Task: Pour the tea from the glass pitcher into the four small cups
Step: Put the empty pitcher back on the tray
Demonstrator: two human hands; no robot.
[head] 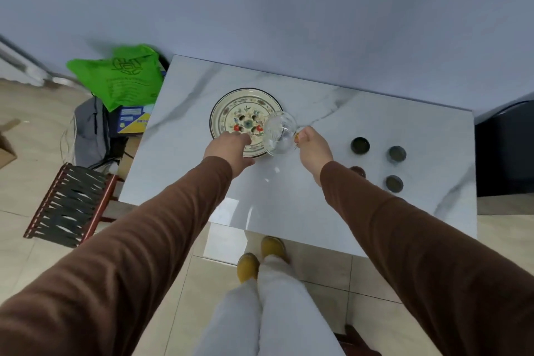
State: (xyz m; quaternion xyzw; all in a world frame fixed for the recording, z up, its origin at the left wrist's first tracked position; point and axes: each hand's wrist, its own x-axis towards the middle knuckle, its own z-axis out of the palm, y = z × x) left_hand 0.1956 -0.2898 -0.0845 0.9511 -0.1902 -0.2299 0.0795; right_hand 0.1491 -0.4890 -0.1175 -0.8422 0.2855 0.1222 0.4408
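Observation:
My right hand (313, 147) grips the handle of the clear glass pitcher (278, 133), which is tipped with its mouth facing me, over the right rim of a floral round tray (231, 108) with drain holes. No tea is visible inside the pitcher. My left hand (228, 150) rests palm down on the tray's near edge; its fingers are hidden. Several small dark cups stand on the right of the marble table: one at the back left (360, 145), one at the back right (397, 154), one in front (394, 183). Another cup (358, 171) is partly hidden behind my right sleeve.
The white marble table (289, 205) stands against a blue-grey wall. On the floor to the left are a green bag (121, 78), boxes, a grey bag and a woven stool (68, 205). A dark object (505, 150) stands at the table's right.

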